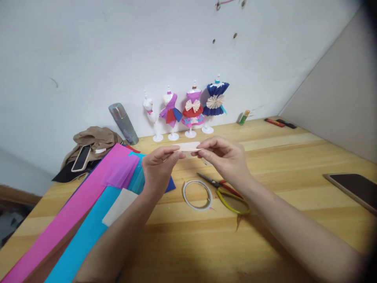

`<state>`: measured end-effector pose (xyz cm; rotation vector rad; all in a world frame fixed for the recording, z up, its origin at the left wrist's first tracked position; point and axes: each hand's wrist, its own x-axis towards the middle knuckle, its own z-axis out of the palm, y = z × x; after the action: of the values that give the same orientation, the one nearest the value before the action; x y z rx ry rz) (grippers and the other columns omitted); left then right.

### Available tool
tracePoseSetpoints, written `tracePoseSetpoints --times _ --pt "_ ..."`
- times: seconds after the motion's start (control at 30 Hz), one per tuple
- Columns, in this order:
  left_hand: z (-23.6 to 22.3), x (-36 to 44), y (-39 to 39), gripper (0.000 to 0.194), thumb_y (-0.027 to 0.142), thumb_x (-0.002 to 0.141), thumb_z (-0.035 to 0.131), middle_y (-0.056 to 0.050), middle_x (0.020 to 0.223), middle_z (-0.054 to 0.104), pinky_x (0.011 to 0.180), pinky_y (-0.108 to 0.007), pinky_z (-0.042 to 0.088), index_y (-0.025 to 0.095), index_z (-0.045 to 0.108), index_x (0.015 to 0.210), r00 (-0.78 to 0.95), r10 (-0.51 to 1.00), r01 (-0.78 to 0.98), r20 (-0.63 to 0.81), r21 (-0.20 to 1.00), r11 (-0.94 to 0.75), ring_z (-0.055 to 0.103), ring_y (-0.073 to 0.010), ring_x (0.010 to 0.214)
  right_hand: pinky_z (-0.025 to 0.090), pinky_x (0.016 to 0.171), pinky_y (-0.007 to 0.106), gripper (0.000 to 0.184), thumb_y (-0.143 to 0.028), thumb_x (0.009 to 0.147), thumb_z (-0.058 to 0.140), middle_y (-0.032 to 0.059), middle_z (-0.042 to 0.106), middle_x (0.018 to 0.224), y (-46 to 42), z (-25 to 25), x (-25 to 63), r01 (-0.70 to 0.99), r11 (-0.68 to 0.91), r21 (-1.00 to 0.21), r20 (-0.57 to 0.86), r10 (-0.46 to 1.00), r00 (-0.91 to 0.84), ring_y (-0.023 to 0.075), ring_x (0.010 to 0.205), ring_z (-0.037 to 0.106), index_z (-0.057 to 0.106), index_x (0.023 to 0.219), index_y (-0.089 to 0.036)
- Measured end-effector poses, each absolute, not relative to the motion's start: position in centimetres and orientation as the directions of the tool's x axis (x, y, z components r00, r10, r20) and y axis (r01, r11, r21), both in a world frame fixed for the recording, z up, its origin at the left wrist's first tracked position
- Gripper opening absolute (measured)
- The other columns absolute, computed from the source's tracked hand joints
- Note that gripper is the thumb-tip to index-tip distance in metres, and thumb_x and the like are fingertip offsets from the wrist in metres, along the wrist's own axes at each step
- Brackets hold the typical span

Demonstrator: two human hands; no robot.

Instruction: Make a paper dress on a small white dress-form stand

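Note:
A small piece of pale cream paper (189, 146) is stretched between my two hands above the table. My left hand (160, 163) is closed, thumb and fingers pinching its left end. At the other end, my right hand (225, 157) pinches the paper in the same way. Part of the paper is hidden behind my fingers. Below them on the table lie a roll of narrow white tape (185, 195) and a pair of scissors (232, 202) with yellow and red handles.
Pink (69, 214) and blue crepe paper (84, 232) strips lie at left, beside a cloth bundle (96, 135), phone and grey bottle (123, 124). Several mini dress forms (193, 108), most dressed in paper, line the wall. A green-labelled tube (244, 117) and another phone (355, 190) are at right.

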<state>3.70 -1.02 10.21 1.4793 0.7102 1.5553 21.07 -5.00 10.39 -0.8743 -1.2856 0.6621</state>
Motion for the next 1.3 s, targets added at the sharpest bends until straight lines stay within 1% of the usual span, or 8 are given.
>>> tracePoseSetpoints --times 0.17,0.37,0.63,0.83,1.0,1.13,1.2,1.3 --pt "10.05 3.83 -1.21 0.013 0.027 0.073 0.089 -0.002 0.072 0.081 0.071 -0.028 0.064 0.020 0.080 0.079 0.005 0.875 -0.202 0.485 0.857 -0.474 0.078 -0.0178 0.068 0.057 0.065 0.032 0.012 -0.027 0.078 0.084 0.0030 0.074 0.080 -5.19 10.44 21.17 0.121 0.562 -0.818 0.574 0.786 0.229 0.0176 0.072 0.070 0.072 0.077 -0.023" --pt "10.39 3.79 -1.50 0.012 0.027 0.073 0.090 -0.002 0.072 0.080 0.071 -0.026 0.061 0.021 0.079 0.072 0.047 0.864 -0.199 0.501 0.853 -0.483 0.075 -0.0156 0.069 0.056 0.065 0.031 0.011 -0.023 0.072 0.084 0.0018 0.074 0.077 -5.27 10.42 21.04 0.071 0.551 -0.831 0.546 0.785 0.294 0.0167 0.070 0.070 0.073 0.071 -0.023" --pt "10.04 3.91 -1.35 0.010 0.028 0.072 0.087 -0.002 0.076 0.079 0.075 -0.031 0.061 0.022 0.079 0.069 0.037 0.852 -0.138 0.522 0.847 -0.513 0.074 -0.0172 0.072 0.059 0.061 0.031 0.012 -0.022 0.071 0.082 0.0009 0.075 0.073 -5.41 10.60 20.62 0.043 0.523 -0.852 0.505 0.796 0.333 0.0173 0.064 0.072 0.071 0.067 -0.024" --pt "10.49 3.96 -2.01 0.009 0.025 0.077 0.083 -0.001 0.072 0.078 0.076 -0.030 0.060 0.022 0.077 0.070 0.070 0.880 -0.069 0.470 0.882 -0.466 0.074 -0.0168 0.073 0.057 0.060 0.034 0.012 -0.025 0.075 0.079 0.0008 0.073 0.074 -5.36 10.21 20.57 0.128 0.525 -0.841 0.535 0.774 0.339 0.0188 0.066 0.070 0.070 0.068 -0.027" --pt "10.24 4.25 -1.83 0.012 0.026 0.073 0.083 -0.001 0.070 0.077 0.073 -0.029 0.060 0.021 0.074 0.067 0.049 0.876 -0.113 0.480 0.874 -0.473 0.072 -0.0158 0.069 0.053 0.060 0.033 0.012 -0.022 0.078 0.076 -0.0008 0.068 0.070 -5.48 10.32 20.39 0.203 0.552 -0.809 0.587 0.737 0.334 0.0175 0.064 0.065 0.068 0.072 -0.027" --pt "10.06 4.29 -1.71 0.012 0.025 0.073 0.083 -0.001 0.070 0.076 0.070 -0.028 0.060 0.020 0.072 0.071 0.045 0.883 -0.119 0.467 0.880 -0.459 0.072 -0.0151 0.067 0.053 0.062 0.036 0.013 -0.021 0.082 0.074 0.0008 0.069 0.074 -5.53 10.38 20.45 0.242 0.594 -0.767 0.641 0.711 0.290 0.0199 0.068 0.064 0.068 0.074 -0.031" --pt "10.08 4.19 -1.70 0.011 0.025 0.074 0.083 -0.001 0.071 0.076 0.070 -0.028 0.060 0.020 0.073 0.074 0.036 0.869 -0.106 0.494 0.867 -0.488 0.073 -0.0156 0.069 0.053 0.062 0.037 0.011 -0.023 0.085 0.072 0.0013 0.070 0.075 -5.50 10.34 20.58 0.282 0.616 -0.735 0.676 0.695 0.245 0.0209 0.070 0.065 0.071 0.078 -0.032" --pt "10.19 3.90 -1.60 0.003 0.021 0.078 0.081 -0.002 0.080 0.080 0.076 -0.030 0.062 0.022 0.078 0.080 0.046 0.795 -0.036 0.604 0.797 -0.603 0.076 -0.0170 0.076 0.054 0.068 0.039 0.013 -0.024 0.090 0.069 0.0013 0.073 0.080 -5.42 10.29 20.78 0.347 0.649 -0.677 0.729 0.657 0.194 0.0216 0.075 0.067 0.076 0.085 -0.033"
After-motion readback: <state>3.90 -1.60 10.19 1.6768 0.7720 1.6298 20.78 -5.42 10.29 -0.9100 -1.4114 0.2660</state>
